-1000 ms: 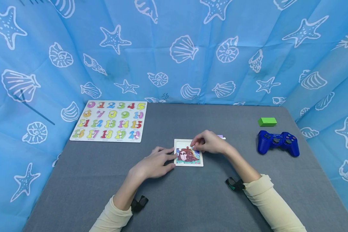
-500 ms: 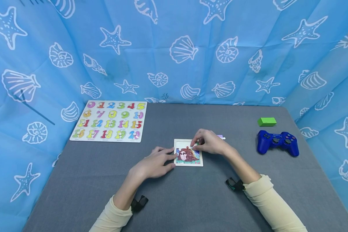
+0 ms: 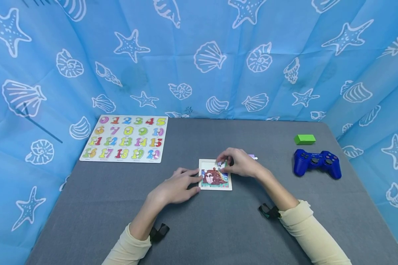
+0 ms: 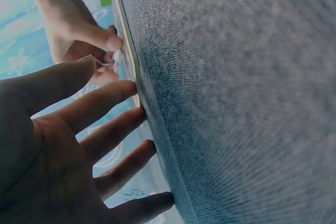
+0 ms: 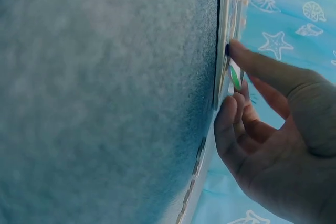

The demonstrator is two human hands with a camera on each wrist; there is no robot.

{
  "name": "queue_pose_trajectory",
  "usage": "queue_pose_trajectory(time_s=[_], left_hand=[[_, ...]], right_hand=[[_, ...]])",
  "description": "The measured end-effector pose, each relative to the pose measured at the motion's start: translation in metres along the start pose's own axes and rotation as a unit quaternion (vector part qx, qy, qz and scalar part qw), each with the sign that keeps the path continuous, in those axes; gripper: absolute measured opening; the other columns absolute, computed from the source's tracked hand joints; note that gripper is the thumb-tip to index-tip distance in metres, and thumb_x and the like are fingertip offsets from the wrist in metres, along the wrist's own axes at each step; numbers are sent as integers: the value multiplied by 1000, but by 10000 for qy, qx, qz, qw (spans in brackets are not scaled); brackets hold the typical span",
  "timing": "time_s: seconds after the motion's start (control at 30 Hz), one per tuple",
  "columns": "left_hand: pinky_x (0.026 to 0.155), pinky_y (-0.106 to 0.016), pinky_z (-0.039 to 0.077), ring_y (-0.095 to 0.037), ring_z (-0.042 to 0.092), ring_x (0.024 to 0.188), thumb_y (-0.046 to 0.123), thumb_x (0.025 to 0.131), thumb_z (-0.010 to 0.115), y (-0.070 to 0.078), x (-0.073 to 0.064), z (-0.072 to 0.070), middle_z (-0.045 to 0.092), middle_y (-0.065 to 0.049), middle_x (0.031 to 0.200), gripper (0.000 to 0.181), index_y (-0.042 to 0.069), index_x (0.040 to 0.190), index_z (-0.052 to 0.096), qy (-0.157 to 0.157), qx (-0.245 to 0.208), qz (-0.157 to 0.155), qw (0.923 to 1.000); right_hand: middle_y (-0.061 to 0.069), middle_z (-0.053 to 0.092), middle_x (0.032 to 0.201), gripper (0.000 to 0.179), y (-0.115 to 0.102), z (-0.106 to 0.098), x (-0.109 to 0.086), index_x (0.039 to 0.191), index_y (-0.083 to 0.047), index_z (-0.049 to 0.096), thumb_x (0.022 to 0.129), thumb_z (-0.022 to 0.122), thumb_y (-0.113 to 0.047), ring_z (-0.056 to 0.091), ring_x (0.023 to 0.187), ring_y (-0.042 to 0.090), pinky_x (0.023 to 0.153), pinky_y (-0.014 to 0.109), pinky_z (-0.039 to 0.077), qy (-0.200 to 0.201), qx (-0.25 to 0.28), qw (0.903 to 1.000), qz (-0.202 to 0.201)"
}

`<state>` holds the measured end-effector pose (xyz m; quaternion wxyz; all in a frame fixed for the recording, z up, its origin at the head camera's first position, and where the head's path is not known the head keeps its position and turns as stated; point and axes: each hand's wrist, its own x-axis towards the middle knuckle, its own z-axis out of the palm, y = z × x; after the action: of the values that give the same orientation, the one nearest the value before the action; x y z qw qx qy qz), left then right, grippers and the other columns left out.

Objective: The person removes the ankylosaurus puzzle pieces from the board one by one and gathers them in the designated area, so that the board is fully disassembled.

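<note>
A square jigsaw puzzle tray (image 3: pixel 215 188) with a pale rim lies mid-table in the head view. Joined pieces (image 3: pixel 213 178) showing a face and brown hair fill its lower part; white backing shows along the top. My left hand (image 3: pixel 176 187) rests at the tray's left edge, its fingers spread and fairly straight, fingertips at the rim in the left wrist view. Over the upper right corner, my right hand (image 3: pixel 240 162) pinches a puzzle piece (image 5: pixel 235 77) between thumb and fingers. The piece shows green and white in the right wrist view and stands tilted against the tray.
Beyond the right hand lies a purple puzzle piece (image 3: pixel 252 156), partly hidden. A number board (image 3: pixel 164 143) is at the back left. A green block (image 3: pixel 305 139) and a blue game controller (image 3: pixel 317 163) sit at the right. A blue shell-print curtain (image 3: pixel 232 81) surrounds the table.
The right hand's fingers have shifted slightly at the tray's upper right, and more of the pinched piece shows, now tilted. The left hand stays in place.
</note>
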<state>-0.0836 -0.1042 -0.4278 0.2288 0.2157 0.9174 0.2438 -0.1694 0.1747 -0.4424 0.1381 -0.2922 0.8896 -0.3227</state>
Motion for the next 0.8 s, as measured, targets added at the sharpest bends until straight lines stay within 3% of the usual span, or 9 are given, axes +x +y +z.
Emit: queue_pose_trajectory(time_s=[0.3,0.5,0.8], left_hand=[[126,-65,38,-36,36,160,30,111,63,0,-1,0,41,-3,176,47,16,156,61,17,-38,21,10000],[127,-66,37,-36,35,161,32,111,62,0,-1,-1,40,-2,177,48,17,157,60,9,-34,9,10000],[127,-66,37,-36,35,161,32,111,63,0,1,1,40,-1,177,47,18,156,61,28,-48,-39,10000]], right_hand=[[10,75,109,35,2,-3,-5,120,-6,75,88,87,-1,67,90,18,78,30,56,-189,458,9987,-139],[8,77,105,32,6,-5,-7,121,-6,74,91,85,-2,65,87,11,75,25,54,-154,509,9984,-195],[9,75,104,28,13,-10,-15,122,-5,73,95,81,-3,65,88,15,74,25,53,-82,811,9962,-296]])
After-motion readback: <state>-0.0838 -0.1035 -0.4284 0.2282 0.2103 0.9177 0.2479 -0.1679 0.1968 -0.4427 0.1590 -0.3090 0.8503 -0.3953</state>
